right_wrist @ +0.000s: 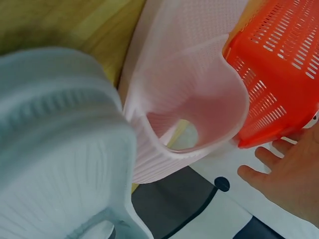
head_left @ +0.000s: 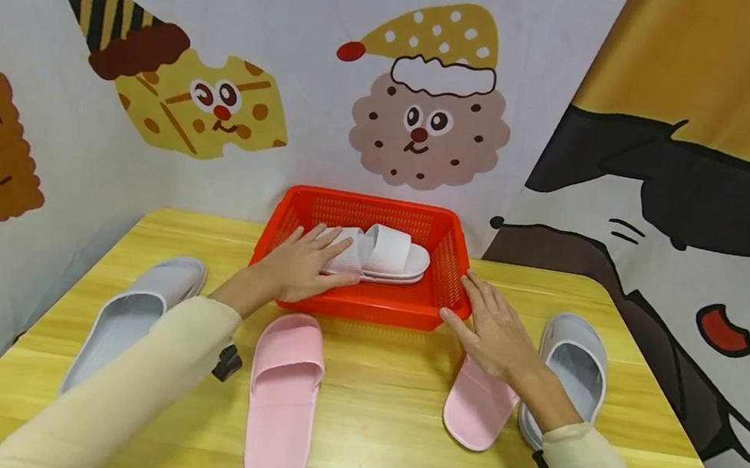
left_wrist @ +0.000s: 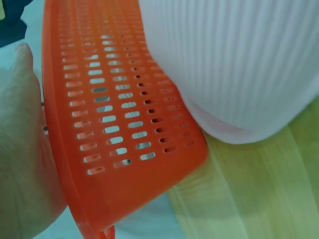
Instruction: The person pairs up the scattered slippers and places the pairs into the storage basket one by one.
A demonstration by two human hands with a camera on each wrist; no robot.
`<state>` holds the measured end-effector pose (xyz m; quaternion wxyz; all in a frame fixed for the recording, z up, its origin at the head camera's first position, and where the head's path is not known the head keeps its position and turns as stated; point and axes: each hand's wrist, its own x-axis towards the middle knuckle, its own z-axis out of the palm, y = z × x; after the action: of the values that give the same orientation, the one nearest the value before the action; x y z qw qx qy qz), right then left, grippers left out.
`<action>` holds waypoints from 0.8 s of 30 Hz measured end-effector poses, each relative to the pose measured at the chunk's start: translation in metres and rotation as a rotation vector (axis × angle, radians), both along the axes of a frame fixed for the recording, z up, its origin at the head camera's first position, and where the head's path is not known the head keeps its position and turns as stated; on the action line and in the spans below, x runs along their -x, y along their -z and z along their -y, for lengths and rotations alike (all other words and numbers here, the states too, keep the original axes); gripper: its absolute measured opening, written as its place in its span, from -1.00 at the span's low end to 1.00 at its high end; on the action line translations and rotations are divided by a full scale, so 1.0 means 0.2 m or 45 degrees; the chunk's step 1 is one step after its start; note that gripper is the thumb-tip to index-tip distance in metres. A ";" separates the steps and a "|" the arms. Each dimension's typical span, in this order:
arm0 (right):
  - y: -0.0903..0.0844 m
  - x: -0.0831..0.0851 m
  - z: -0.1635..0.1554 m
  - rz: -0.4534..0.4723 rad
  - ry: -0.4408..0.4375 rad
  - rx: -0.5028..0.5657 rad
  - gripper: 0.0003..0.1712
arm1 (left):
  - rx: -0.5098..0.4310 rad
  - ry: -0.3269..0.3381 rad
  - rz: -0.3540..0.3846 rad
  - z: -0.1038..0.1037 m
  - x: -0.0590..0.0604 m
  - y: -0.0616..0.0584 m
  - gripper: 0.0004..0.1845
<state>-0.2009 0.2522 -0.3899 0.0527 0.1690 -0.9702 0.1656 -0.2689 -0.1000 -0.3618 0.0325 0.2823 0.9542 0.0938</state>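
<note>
White slippers lie in the basket, one hand on top of them

The left hand (head_left: 302, 264) rests flat, its grip relaxed, on the white slippers (head_left: 383, 254) inside the red basket (head_left: 366, 310); the right hand (head_left: 492, 328), fingers straight, touches the basket's corner, probably to steady it on the table (head_left: 388, 421).

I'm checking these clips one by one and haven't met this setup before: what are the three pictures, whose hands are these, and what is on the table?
No machine here: a person works with bare hands. The wide picture comes from a camera on the head; the two close-ups come from cameras on each wrist. On the yellow table stands a red basket with a white slipper inside. The left hand rests on that slipper, fingers fairly straight. The right hand lies open against the basket's right side, above a pink slipper. Another pink slipper lies in front, and a grey slipper and a second grey slipper at either edge.
</note>
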 end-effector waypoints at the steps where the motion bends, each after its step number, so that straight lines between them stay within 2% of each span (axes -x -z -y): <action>1: 0.00 0.00 0.00 -0.011 0.000 0.000 -0.02 | 0.007 0.015 -0.014 0.00 -0.01 0.00 -0.02; 6: 0.01 -0.01 -0.01 -0.064 -0.018 -0.001 -0.03 | 0.002 0.064 -0.086 0.01 -0.04 0.01 -0.05; 13: 0.00 -0.05 -0.03 -0.138 -0.034 0.016 -0.06 | -0.043 0.068 -0.165 0.04 -0.07 0.00 -0.11; 19: -0.01 -0.07 -0.03 -0.174 -0.093 -0.021 -0.14 | -0.080 0.092 -0.194 0.06 -0.09 0.00 -0.15; 24: -0.02 -0.09 -0.04 -0.202 -0.148 -0.056 -0.20 | -0.128 0.125 -0.255 0.11 -0.13 0.00 -0.21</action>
<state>-0.1835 0.2601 -0.3865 0.1159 0.2385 -0.9550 0.1331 -0.2434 -0.1213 -0.3609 -0.0727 0.3380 0.9317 0.1111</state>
